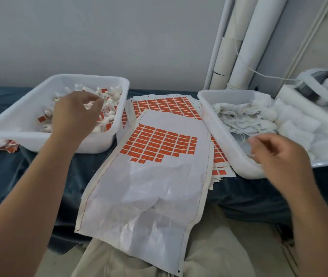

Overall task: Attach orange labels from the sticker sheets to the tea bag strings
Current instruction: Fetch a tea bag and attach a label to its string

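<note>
A dark blue cloth covers the tabletop [39,176]. Down its middle lies a long sticker sheet [145,196], its near end hanging over the front edge onto the person's lap; the near half is bare, crumpled backing, and orange labels [159,144] remain only on the far part. Under it sits a stack of fuller sheets [165,105].

Toward the left edge stands a white tub [97,143] of tea bags already labelled [109,108]; toward the right edge a second white tub [209,108] holds plain white tea bags [243,116].

The left hand [75,114] hovers over the labelled bags, fingers curled — whether it holds one I cannot tell. The right hand [279,156] is at the second tub's near rim, blurred, its grasp unclear.
</note>
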Demonstrator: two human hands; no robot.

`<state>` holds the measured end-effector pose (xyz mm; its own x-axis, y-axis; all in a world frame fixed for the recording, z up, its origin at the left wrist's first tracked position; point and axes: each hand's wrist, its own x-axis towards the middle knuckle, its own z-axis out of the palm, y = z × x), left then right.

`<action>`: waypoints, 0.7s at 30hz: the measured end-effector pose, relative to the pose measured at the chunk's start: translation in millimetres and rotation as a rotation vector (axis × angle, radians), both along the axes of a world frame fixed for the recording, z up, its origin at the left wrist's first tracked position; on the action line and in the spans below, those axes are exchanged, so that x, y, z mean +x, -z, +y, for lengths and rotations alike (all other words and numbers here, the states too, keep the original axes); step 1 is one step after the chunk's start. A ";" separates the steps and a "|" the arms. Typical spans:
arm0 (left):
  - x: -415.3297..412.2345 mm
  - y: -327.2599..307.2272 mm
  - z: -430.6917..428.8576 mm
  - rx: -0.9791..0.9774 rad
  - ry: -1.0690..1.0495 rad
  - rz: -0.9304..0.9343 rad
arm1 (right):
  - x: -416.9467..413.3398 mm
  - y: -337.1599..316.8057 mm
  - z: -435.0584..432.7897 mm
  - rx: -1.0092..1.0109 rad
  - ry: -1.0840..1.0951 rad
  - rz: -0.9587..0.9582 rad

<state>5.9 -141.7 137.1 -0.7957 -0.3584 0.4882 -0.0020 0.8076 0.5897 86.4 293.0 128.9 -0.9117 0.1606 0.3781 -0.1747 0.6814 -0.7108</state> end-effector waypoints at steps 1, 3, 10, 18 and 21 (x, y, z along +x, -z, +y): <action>6.1 -0.3 11.0 0.013 0.028 0.026 | -15.5 -4.2 15.0 0.065 0.027 -0.062; 20.7 0.2 37.1 0.064 0.087 0.028 | -52.4 -11.7 43.2 0.270 -0.001 -0.307; 78.6 31.5 125.5 0.325 0.450 -0.157 | -163.2 3.6 63.0 0.415 0.066 -0.848; 111.8 73.4 139.2 0.391 0.525 -0.280 | -202.0 29.7 53.7 0.635 0.270 -0.815; 108.8 73.2 131.4 0.441 0.452 -0.257 | -203.1 26.7 43.2 0.695 0.227 -0.718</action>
